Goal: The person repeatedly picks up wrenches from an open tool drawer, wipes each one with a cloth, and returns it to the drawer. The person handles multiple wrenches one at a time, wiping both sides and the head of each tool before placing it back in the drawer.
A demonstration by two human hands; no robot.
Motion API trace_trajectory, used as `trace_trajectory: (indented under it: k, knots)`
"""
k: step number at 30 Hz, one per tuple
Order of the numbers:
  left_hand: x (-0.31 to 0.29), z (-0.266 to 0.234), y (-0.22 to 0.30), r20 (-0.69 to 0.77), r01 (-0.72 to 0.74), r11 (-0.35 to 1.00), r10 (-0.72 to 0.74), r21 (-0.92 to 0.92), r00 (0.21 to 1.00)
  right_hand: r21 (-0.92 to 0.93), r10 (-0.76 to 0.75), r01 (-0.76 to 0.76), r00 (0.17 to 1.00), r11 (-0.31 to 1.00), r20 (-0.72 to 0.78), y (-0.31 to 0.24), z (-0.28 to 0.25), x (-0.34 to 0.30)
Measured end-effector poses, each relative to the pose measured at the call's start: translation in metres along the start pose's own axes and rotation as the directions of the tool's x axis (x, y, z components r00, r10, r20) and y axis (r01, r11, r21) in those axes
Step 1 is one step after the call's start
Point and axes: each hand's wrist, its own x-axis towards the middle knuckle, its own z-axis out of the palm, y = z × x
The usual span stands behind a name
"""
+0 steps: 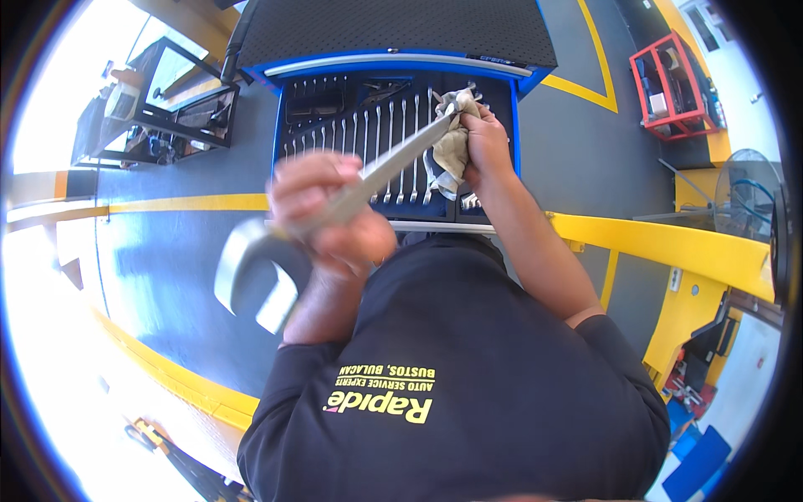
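A large open-end wrench (403,157) slants across the view, its big jaw at the lower left, blurred by motion. My left hand (330,209) is closed around the shank close to that jaw. At the wrench's far end my right hand (488,144) grips a stained, pale rag (452,153), which is bunched around the metal. That end is mostly covered by the cloth. Below both hands lies a pulled-out drawer (516,134) of a blue tool cabinet. Rows of combination wrenches (390,138) rest side by side in its dark liner, partly hidden by my hands and the rag.
The cabinet's black ribbed top (393,29) is beyond the drawer. At the far left stands a black metal cart (188,125); a red rack (682,88) stands far right. Yellow rails (661,241) flank me, and a fan (753,201) is at the right edge.
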Motion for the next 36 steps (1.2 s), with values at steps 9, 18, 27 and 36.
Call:
trace_trajectory:
  k: [9,18,27,36]
  knots:
    - [0.048,-0.019,-0.073,0.019,0.582,0.809,-0.585,0.076,0.811,-0.597,-0.012,0.659,0.676,0.458,0.737,0.030,-0.027,-0.048]
    - [-0.028,0.038,-0.064,-0.032,0.954,0.160,-0.987,-0.252,0.158,-0.590,-0.429,0.808,0.530,-0.007,0.731,-0.041,-0.026,-0.034]
    - [-0.072,0.039,-0.121,-0.077,0.899,0.026,-0.997,-0.438,-0.009,-0.224,-0.298,0.938,0.141,-0.266,0.944,-0.022,-0.056,-0.069]
    - [-0.147,0.028,-0.170,0.019,0.997,-0.068,-0.997,0.039,-0.069,-0.830,-0.474,0.536,0.778,0.158,0.412,0.004,-0.181,-0.032]
